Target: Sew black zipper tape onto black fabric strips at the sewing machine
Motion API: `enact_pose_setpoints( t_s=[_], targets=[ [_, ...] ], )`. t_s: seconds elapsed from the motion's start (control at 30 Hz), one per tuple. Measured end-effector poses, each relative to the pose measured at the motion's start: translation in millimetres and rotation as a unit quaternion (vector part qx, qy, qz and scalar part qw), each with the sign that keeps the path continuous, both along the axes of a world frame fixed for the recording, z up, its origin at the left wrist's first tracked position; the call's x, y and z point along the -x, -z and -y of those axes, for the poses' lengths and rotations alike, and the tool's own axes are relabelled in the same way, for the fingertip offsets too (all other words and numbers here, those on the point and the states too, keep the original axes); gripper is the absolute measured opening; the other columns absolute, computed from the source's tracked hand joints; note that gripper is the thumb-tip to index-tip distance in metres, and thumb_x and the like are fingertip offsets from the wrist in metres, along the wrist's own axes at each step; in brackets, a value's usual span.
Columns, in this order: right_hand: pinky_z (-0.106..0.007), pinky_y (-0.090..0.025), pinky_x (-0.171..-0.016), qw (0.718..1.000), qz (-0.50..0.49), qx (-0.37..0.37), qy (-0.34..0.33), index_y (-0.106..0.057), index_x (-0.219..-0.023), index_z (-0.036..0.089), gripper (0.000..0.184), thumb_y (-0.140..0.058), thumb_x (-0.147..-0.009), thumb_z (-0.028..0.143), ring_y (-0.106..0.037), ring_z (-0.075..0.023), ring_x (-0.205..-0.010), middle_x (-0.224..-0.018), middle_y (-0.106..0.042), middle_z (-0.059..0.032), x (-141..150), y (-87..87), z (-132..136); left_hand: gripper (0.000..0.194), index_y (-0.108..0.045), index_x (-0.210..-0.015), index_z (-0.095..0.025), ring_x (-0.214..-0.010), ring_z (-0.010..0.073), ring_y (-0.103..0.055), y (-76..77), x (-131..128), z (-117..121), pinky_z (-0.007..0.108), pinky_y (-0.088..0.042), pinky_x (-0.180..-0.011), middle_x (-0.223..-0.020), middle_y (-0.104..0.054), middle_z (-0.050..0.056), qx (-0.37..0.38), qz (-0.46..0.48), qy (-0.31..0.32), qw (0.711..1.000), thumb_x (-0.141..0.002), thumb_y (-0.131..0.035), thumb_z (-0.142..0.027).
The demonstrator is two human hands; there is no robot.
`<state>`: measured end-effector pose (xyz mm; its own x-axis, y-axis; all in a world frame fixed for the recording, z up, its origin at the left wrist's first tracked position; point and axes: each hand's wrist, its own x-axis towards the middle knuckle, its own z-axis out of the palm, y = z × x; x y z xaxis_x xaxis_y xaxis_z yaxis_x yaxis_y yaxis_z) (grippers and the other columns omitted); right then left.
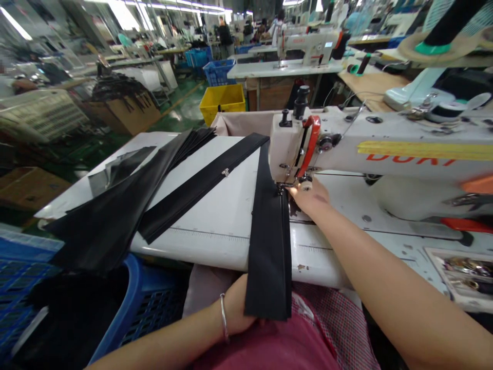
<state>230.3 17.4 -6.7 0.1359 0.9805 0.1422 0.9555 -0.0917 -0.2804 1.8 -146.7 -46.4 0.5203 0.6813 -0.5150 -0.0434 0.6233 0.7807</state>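
Black strip (268, 236) lies over the left hand (238, 307).

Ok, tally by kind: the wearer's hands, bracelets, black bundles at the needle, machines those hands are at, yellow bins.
Left hand, right hand: 2
Bracelet: 1
Black bundle: 1, layers unclear
Machine: 1
Yellow bin: 1
Total: 6

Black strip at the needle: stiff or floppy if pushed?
Probably bendable: the black strip looks thin and sheet-like. Its near end extends past the table edge fairly straight, but the left hand there may be supporting it. Could pivot rather than slide freely, since the presser foot sits at its right edge.
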Motion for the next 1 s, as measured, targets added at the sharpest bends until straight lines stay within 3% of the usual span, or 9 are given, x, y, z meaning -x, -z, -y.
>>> enact_pose_setpoints(
  t_s=[0.03, 0.1, 0.13, 0.2, 0.23, 0.27, 0.37, 0.6, 1.0],
  targets=[
    [-0.04, -0.046, -0.079, 1.0, 0.003, -0.003, -0.014, -0.06, -0.109, 0.015, 0.037, -0.048, -0.087, 0.043, -0.058, -0.0303, -0.1, -0.108, -0.061, -0.0157, 0, -0.8, 12, 0.038, -0.073, -0.074, -0.011, -0.065, 0.0172, -0.062, -10.3, 3, -8, 0.023, -0.053, -0.06, -0.063, -0.066, 0.006, -0.022, -0.051, -0.004, 0.998, -0.088, -0.044, -0.032],
    [-0.04, -0.046, -0.086, 0.998, 0.007, -0.007, -0.068, -0.06, -0.11, 0.019, 0.033, -0.053, -0.085, 0.038, -0.055, -0.0281, -0.106, -0.111, -0.06, -0.0122, 1, -0.5, 48, 0.027, -0.072, -0.081, -0.01, -0.079, 0.0202, -0.063, -31.4, 11, -31, 0.026, -0.054, -0.071, -0.077, -0.068, 0.007, -0.191, -0.185, 0.008, 0.964, -0.081, -0.055, -0.031],
    [-0.037, -0.045, -0.09, 0.994, 0.005, -0.006, -0.109, -0.059, -0.111, 0.022, 0.03, -0.053, -0.083, 0.032, -0.054, -0.0249, -0.11, -0.114, -0.06, -0.0085, 2, 0.9, 70, 0.027, -0.071, -0.092, -0.009, -0.091, 0.0227, -0.061, -40.5, 14, -45, 0.03, -0.052, -0.082, -0.09, -0.068, 0.01, -0.319, -0.258, 0.028, 0.911, -0.077, -0.061, -0.03],
    [-0.033, -0.043, -0.096, 0.967, -0.008, -0.009, -0.253, -0.057, -0.115, 0.021, 0.036, -0.051, -0.079, 0.019, -0.05, -0.0202, -0.116, -0.123, -0.058, -0.0057, 1, 6.7, 115, 0.042, -0.06, -0.117, -0.01, -0.116, 0.0276, -0.051, -51.9, 17, -77, 0.042, -0.04, -0.102, -0.119, -0.059, 0.015, -0.573, -0.359, 0.102, 0.73, -0.078, -0.063, -0.025],
    [-0.034, -0.042, -0.099, 0.952, -0.012, -0.018, -0.306, -0.056, -0.117, 0.019, 0.041, -0.05, -0.076, 0.015, -0.047, -0.0206, -0.121, -0.129, -0.055, -0.0069, 1, 10.8, 135, 0.047, -0.053, -0.128, -0.012, -0.126, 0.0288, -0.043, -53.7, 16, -93, 0.046, -0.034, -0.108, -0.132, -0.051, 0.016, -0.658, -0.37, 0.155, 0.637, -0.082, -0.059, -0.024],
    [-0.036, -0.041, -0.102, 0.94, -0.004, -0.025, -0.34, -0.054, -0.121, 0.017, 0.047, -0.051, -0.074, 0.015, -0.044, -0.022, -0.125, -0.135, -0.051, -0.0081, 0, 15.4, 151, 0.051, -0.045, -0.135, -0.015, -0.134, 0.0285, -0.035, -53.2, 13, -108, 0.047, -0.028, -0.112, -0.141, -0.042, 0.016, -0.706, -0.356, 0.213, 0.573, -0.086, -0.054, -0.022],
    [-0.041, -0.043, -0.101, 0.923, 0.062, -0.069, -0.374, -0.044, -0.136, 0.013, 0.062, -0.05, -0.074, 0.012, -0.037, -0.0263, -0.132, -0.146, -0.04, -0.0107, 0, 28.4, 179, 0.061, -0.031, -0.145, -0.022, -0.143, 0.0253, -0.02, -44.3, 4, -143, 0.045, -0.018, -0.117, -0.154, -0.025, 0.01, -0.74, -0.302, 0.362, 0.479, -0.087, -0.049, -0.017],
    [-0.039, -0.053, -0.089, 0.918, 0.087, -0.134, -0.363, -0.056, -0.125, 0.012, 0.046, -0.044, -0.081, 0.008, -0.047, -0.0263, -0.124, -0.134, -0.054, -0.0107, 6, 32.3, 174, 0.085, -0.025, -0.148, -0.021, -0.144, 0.0273, -0.017, -40.7, 4, -153, 0.047, -0.012, -0.118, -0.156, -0.019, 0.011, -0.721, -0.276, 0.407, 0.489, -0.072, -0.064, -0.02],
    [-0.039, -0.055, -0.086, 0.907, 0.043, -0.157, -0.389, -0.063, -0.113, 0.008, 0.033, -0.045, -0.085, 0.01, -0.055, -0.0276, -0.112, -0.118, -0.064, -0.0126, 7, 21.4, 164, 0.086, -0.03, -0.146, -0.019, -0.142, 0.0299, -0.022, -43.4, 5, -150, 0.049, -0.013, -0.117, -0.154, -0.024, 0.012, -0.721, -0.251, 0.403, 0.505, -0.068, -0.067, -0.025]
  ],
)
